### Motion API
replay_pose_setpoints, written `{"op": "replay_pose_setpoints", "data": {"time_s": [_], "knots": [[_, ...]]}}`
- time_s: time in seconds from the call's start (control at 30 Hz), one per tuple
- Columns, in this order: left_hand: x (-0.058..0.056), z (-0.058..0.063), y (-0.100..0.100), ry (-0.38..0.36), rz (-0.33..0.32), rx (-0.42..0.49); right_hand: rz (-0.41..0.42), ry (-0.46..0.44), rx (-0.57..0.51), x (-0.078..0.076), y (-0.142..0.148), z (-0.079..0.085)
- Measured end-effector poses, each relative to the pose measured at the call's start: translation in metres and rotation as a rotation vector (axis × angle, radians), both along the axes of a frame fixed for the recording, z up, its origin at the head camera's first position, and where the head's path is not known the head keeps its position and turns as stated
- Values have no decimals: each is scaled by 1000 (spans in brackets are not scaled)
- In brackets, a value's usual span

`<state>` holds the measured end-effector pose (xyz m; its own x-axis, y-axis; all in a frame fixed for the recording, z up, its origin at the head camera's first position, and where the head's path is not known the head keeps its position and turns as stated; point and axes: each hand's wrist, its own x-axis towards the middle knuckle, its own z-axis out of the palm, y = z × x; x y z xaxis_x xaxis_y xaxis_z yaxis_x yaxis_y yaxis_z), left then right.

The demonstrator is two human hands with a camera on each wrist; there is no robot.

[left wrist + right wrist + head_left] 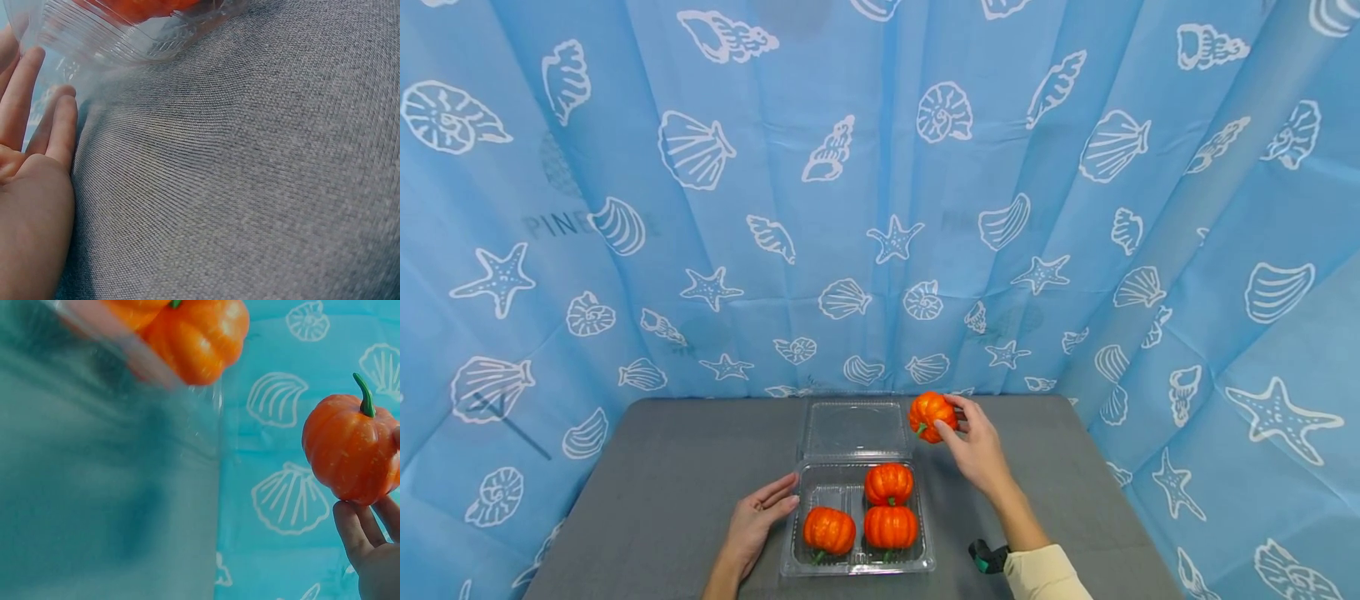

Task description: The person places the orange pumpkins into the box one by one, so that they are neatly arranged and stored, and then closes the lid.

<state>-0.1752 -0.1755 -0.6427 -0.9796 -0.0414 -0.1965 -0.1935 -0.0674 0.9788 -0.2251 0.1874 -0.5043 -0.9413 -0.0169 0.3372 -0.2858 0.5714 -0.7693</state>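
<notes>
A clear plastic clamshell box (859,565) lies with its lid (856,427) folded back. Inside are three small orange pumpkins: one at the front left (829,531), one at the front right (891,527) and one at the back right (889,483). My right hand (981,450) holds a fourth orange pumpkin (932,416) between thumb and fingers, to the right of the lid; its green stem (365,397) shows in the right wrist view. My left hand (756,523) is at the box's left side, fingers extended, fingertips at or very near the wall.
A grey cloth-covered table (685,483) carries the box. A dark band-like object (988,557) lies beside my right sleeve (1047,575). Behind and at the sides hangs a blue curtain (880,200) printed with white shells and starfish.
</notes>
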Motion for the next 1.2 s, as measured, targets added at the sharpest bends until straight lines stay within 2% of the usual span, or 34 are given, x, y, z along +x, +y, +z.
{"op": "replay_pose_setpoints", "data": {"time_s": [0.23,0.5,0.7,0.8,1.07,1.2], "knots": [[-1,-2,0,-2,2,15,37,-3,-3,6,-13,1],[-1,-3,0,8,2,19,99,77,11,13,-28,-2],[0,-2,0,2,3,17,136,101,33,17,-38,-5],[0,-2,1,2,6,19,158,90,34,20,-44,-6],[0,-2,1,8,13,9,202,-15,8,28,-58,-8],[0,-2,1,10,13,5,220,-32,9,30,-65,-10]]}}
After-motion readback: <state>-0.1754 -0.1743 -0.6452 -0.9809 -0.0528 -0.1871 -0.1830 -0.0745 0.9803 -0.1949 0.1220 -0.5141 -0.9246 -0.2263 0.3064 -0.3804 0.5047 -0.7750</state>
